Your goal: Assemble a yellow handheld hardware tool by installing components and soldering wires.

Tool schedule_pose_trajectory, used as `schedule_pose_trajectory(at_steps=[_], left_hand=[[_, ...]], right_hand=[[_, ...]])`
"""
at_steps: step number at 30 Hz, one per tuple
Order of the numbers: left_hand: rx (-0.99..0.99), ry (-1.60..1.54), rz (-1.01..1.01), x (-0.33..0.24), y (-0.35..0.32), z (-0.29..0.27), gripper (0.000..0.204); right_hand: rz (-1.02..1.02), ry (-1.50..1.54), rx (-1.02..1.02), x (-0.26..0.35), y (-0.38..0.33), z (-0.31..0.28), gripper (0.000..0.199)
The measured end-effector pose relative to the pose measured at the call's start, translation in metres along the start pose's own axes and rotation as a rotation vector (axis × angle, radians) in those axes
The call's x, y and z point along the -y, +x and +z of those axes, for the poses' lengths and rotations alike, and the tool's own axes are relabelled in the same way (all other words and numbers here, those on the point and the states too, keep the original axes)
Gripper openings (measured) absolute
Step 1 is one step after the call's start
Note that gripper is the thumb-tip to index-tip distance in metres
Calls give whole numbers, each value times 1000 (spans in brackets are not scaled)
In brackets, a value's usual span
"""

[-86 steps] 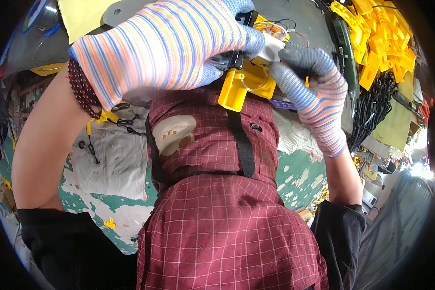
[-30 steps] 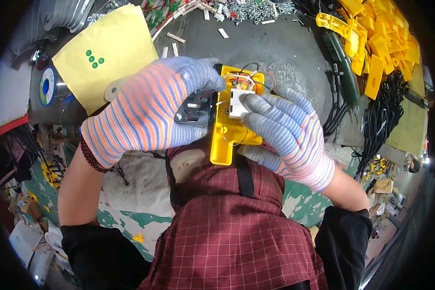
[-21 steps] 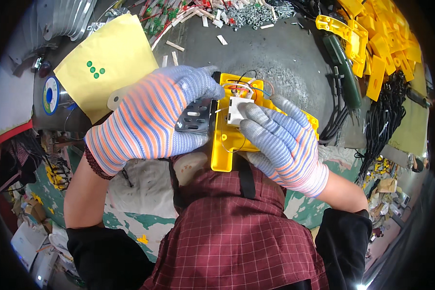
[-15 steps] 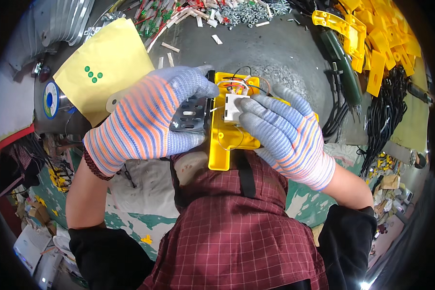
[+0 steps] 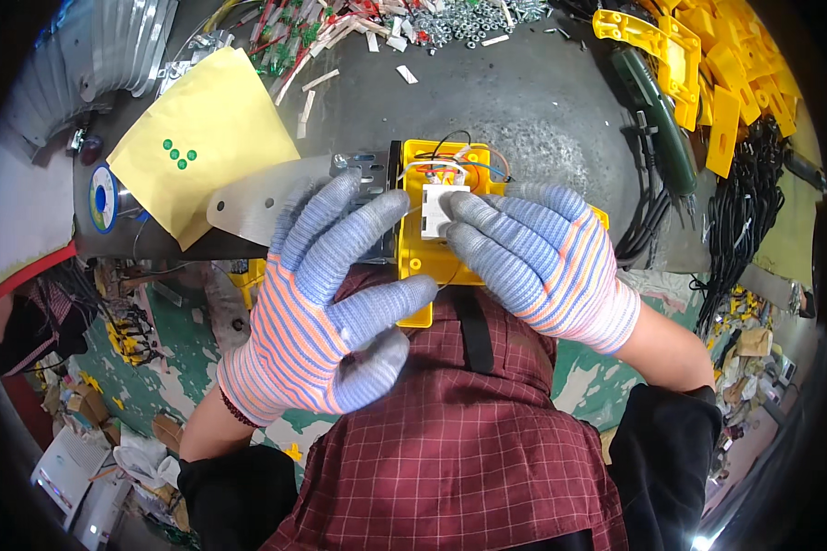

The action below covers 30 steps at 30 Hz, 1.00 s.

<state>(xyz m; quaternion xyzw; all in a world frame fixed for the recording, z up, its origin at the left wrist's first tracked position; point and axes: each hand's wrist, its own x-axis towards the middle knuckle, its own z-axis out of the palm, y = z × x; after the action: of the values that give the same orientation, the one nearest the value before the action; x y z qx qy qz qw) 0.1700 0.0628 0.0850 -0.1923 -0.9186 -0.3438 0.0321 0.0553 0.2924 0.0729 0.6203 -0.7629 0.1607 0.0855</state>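
A yellow plastic housing (image 5: pixel 415 312) lies open side up at the bench's near edge, with red, white, blue and black wires (image 5: pixel 450 165) at its far end. Inside it sits a small white rectangular block (image 5: pixel 434 225). The fingertips of my right hand (image 5: pixel 547 253) press together on this block; its thumb is hidden. My left hand (image 5: pixel 326 285) has its fingers spread, index and thumb close to the housing's left edge, the others over a grey metal plate (image 5: pixel 257 204). That plate, with slots at its right end, reaches the housing's left side. Both hands wear striped knit gloves.
A yellow paper sheet (image 5: pixel 211 138) with green dots lies left, beside a wire spool (image 5: pixel 103 199). Nuts (image 5: pixel 459 26) and small strips heap at the back. A dark green power tool (image 5: pixel 654 119), yellow parts (image 5: pixel 730 73) and black cables (image 5: pixel 740 202) lie right.
My left hand has let go of the housing's left side, moved toward me and spread its fingers, uncovering more of the metal plate. My right fingertips have slid further onto the white block.
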Motion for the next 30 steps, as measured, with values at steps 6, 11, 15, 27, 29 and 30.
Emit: schedule_pose_trajectory(at_steps=[6,11,15,27,29,30], left_hand=[[-90,12,-101,-8,12,14,22],[-93,44,-159,-10,14,15,20],[-65,91,-186,-18,17,14,18],[-140,333,-124,-19,-8,23,32],[-146,457,-121,-27,-22,24,37],[-146,456,-123,-29,-24,25,37]], right_hand=[[-6,13,-24,1,-1,3,36],[-7,10,-46,0,-3,5,34],[-20,28,-27,0,-3,4,30],[21,33,-34,-4,0,1,32],[24,41,-36,-3,1,0,34],[20,38,-28,-3,0,0,34]])
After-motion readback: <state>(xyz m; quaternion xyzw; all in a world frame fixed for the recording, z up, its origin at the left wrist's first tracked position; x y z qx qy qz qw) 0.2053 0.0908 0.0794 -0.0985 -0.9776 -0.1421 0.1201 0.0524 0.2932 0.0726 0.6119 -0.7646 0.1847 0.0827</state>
